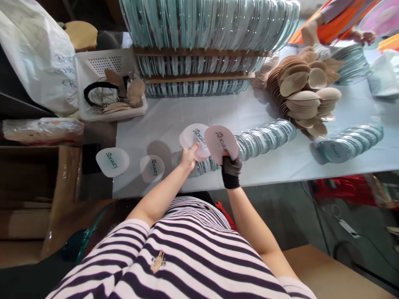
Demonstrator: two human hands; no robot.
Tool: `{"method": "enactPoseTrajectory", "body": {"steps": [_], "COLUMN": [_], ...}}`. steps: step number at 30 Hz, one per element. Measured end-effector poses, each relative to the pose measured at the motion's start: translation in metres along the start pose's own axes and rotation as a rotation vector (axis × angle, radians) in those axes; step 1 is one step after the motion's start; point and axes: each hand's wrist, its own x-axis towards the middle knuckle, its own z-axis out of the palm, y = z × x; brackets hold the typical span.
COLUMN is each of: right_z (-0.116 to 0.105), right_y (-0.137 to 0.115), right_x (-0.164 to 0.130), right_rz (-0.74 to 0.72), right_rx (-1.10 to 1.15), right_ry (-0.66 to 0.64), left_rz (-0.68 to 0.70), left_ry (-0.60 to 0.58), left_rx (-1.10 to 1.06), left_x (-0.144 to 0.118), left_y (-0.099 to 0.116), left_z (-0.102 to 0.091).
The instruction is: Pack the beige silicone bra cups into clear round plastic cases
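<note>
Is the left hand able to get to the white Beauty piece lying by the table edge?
Probably yes: the left hand holds one piece, but bare table lies between it and the piece.

A single view, worn on the person's head, looks steeply down and forward past the striped shirt filling the lower middle of the frame. The counter runs across the centre, close below, with the left hand and right hand at mid-frame. Stacked racks fill the upper middle; floor shows at lower right. Wide lens bends the edges.
</note>
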Motion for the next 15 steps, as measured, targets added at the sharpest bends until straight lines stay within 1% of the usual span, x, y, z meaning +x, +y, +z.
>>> {"method": "enactPoseTrajectory", "body": {"steps": [1,2,4,6,8,10,13,15], "right_z": [-0.013,-0.027,-0.051,-0.062,-0.055,-0.034,0.003,0.018], "right_y": [0.003,0.006,0.01,0.012,0.011,0.008,0.003,0.0], "right_x": [-0.006,-0.016,-0.04,-0.065,-0.082,-0.085,-0.075,-0.067], "right_rz": [-0.016,-0.042,-0.088,-0.092,-0.066,-0.044,-0.018,0.001], "right_rx": [-0.067,-0.165,-0.402,-0.619,-0.779,-0.859,-0.87,-0.858], "right_ry": [-0.022,-0.092,-0.315,-0.522,-0.668,-0.763,-0.849,-0.873], "left_rz": [0.0,0.0,-0.002,-0.012,-0.028,-0.044,-0.041,-0.033], "left_ry": [0.047,0.083,0.115,0.134,0.149,0.146,0.144,0.147], "left_rx": [-0.031,-0.056,-0.09,-0.118,-0.139,-0.146,-0.14,-0.135], "left_x": [0.007,0.014,0.026,0.033,0.035,0.033,0.031,0.031], "left_y": [0.005,0.01,0.017,0.019,0.017,0.014,0.01,0.009], "left_z": [-0.001,-0.003,-0.009,-0.015,-0.018,-0.019,-0.017,-0.016]}}
